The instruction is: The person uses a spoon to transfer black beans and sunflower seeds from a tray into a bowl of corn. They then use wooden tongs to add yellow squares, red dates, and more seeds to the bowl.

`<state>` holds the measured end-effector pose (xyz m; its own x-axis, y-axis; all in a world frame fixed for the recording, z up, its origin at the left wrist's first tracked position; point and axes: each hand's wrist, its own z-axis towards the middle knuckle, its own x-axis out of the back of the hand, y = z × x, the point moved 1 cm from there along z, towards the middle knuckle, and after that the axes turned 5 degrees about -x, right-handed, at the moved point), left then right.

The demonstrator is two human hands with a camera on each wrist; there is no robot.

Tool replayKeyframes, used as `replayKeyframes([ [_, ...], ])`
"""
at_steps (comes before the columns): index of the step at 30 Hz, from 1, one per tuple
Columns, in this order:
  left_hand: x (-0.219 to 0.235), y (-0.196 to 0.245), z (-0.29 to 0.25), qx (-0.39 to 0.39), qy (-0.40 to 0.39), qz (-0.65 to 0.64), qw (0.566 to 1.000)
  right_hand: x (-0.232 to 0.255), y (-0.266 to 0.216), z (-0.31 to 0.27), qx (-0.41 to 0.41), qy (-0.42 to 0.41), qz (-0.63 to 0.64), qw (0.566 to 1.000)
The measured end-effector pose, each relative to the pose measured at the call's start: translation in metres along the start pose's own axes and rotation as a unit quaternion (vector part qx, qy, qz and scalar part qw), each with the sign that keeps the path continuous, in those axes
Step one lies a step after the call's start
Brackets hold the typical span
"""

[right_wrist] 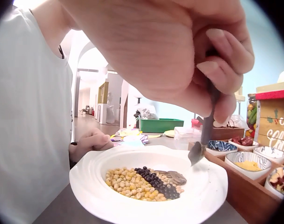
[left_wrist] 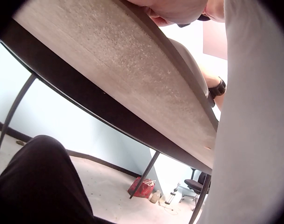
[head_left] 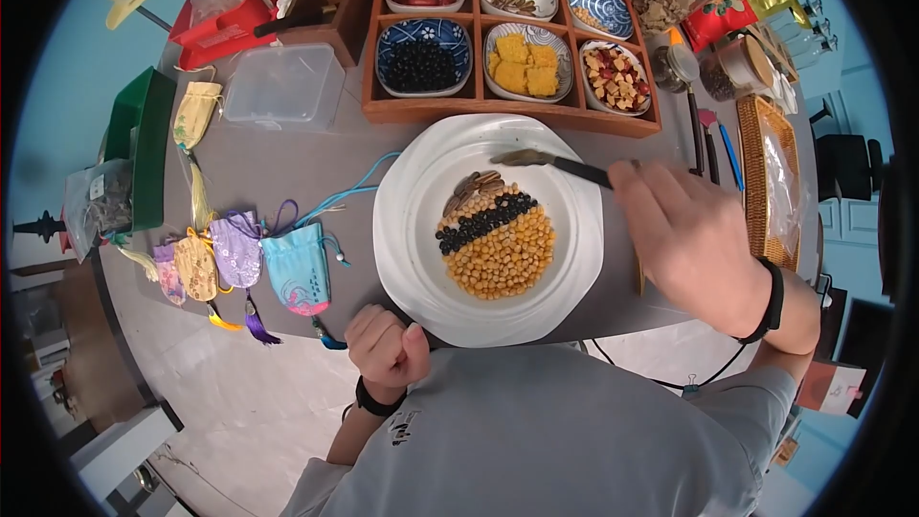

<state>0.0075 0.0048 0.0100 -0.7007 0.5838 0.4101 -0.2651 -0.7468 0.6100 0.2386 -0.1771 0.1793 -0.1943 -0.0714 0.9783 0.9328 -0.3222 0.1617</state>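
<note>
Head view: my right hand [head_left: 675,230] grips a small dark-handled spoon [head_left: 528,158], its tip at the far inner side of the white plate [head_left: 397,258] — I cannot tell whether it touches. My left hand [head_left: 385,347] is curled into a loose fist, holding nothing that shows, at the near edge of the table [head_left: 287,163], just beside the plate. Inside the plate, yellow kernels [head_left: 503,263] fill the near part, then come a band of black beans [head_left: 486,221], some pale beans [head_left: 479,202] and brown seeds [head_left: 468,191]. Beyond stands a wooden box [head_left: 412,111] of small bowls [head_left: 603,0] — drawstring pouches [head_left: 297,273] lie to my left.
</note>
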Motion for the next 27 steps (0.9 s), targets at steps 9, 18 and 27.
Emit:
replayKeyframes([
  [9,0.000,0.000,0.000,0.002,0.000,0.003,1.000,-0.012,-0.001,-0.003,0.035,0.003,-0.027,0.999],
  [18,0.000,0.001,0.001,0.001,0.000,0.004,1.000,-0.013,-0.008,0.001,0.041,-0.013,-0.017,0.999],
  [27,0.000,-0.001,-0.001,0.000,0.005,0.003,1.000,-0.012,-0.007,0.001,0.034,-0.014,-0.032,0.999],
])
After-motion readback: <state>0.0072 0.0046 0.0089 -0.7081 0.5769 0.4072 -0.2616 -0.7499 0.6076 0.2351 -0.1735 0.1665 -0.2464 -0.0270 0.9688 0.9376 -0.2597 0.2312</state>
